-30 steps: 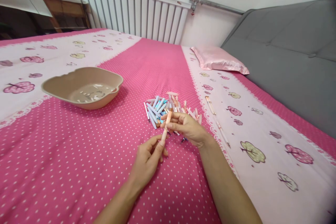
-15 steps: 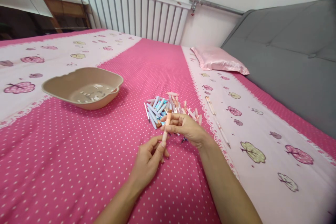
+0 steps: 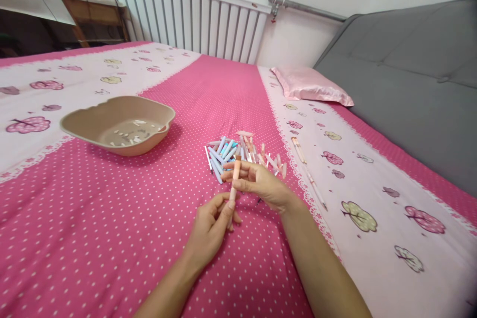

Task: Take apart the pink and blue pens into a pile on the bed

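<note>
A slim pen [image 3: 236, 171], peach with a brown end on top and a paler lower barrel, stands nearly upright between my two hands. My left hand [image 3: 214, 221] pinches its lower part between thumb and fingers. Higher up, my right hand [image 3: 261, 184] grips the peach section, thumb on the near side. Just beyond the hands lies a loose pile of pen parts [image 3: 222, 151], blue and lilac at left, pink and peach at right. My right hand hides part of that pile. To the right, assembled-looking pens [image 3: 315, 189] lie in a line on the sheet.
A beige basin [image 3: 85, 126] with small white and grey pieces inside sits at left on the pink dotted bedsheet [image 3: 149, 218]. Farther back are a pink pillow [image 3: 313, 84], a grey headboard [image 3: 410, 54], a white radiator [image 3: 186, 15] and a desk [image 3: 93, 12].
The pen's top and my right hand's fingers have shifted slightly left, and the brown end sits a little lower. My left hand has hardly moved, still pinching the lower barrel.
</note>
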`<state>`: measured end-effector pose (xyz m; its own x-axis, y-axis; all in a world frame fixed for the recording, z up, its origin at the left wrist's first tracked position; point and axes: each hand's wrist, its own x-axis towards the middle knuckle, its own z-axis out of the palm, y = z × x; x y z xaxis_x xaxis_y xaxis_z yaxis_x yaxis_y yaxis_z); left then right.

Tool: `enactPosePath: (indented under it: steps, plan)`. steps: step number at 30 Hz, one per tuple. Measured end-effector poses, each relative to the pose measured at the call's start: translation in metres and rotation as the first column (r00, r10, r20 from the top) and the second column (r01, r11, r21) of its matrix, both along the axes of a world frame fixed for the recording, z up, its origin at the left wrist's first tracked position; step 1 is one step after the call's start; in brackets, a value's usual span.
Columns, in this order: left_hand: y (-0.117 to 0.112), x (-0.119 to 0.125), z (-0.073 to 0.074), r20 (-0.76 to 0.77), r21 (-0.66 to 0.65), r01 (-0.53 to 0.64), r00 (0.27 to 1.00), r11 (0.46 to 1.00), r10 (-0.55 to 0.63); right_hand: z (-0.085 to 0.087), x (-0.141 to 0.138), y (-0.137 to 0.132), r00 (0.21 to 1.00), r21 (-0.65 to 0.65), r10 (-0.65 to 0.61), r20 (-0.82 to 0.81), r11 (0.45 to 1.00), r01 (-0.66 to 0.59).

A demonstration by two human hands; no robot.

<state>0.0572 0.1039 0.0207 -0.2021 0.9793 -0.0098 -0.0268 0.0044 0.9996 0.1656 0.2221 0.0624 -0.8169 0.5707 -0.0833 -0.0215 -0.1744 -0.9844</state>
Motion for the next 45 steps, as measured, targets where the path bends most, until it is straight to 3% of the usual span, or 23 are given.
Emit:
enactPosePath:
  steps: [3,6,15,27,36,45]
  plan:
    - [0.0004,0.0001,-0.0005,0.026,-0.004,-0.011,1.0,1.0,0.012,0.0014,0.0041,0.0029,0.992,-0.065,0.093,-0.082,0.993,-0.099]
    - [0.0007,0.0001,-0.0011,0.023,0.0,-0.011,1.0,1.0,0.011,-0.0011,0.0053,0.0052,0.989,-0.063,0.11,-0.095,0.991,-0.116]
    - [0.0002,0.0012,0.0025,0.015,-0.008,-0.014,1.0,1.0,0.014,-0.0044,0.0029,0.0048,0.999,-0.083,0.037,-0.013,0.996,-0.038]
    - [0.0006,0.0006,0.0015,-0.003,0.0,-0.001,1.0,1.0,0.001,-0.002,-0.0026,-0.0013,0.996,0.02,-0.07,0.046,0.997,0.069]
    - [-0.0004,-0.0002,-0.0017,0.016,0.005,0.0,1.0,1.0,0.0,0.002,0.0046,0.0026,0.991,-0.092,0.112,-0.077,0.989,-0.119]
    - [0.0004,0.0001,-0.0002,-0.011,0.004,0.015,1.0,1.0,-0.015,-0.0022,0.0019,0.0025,1.0,-0.048,0.022,0.008,0.999,-0.021]
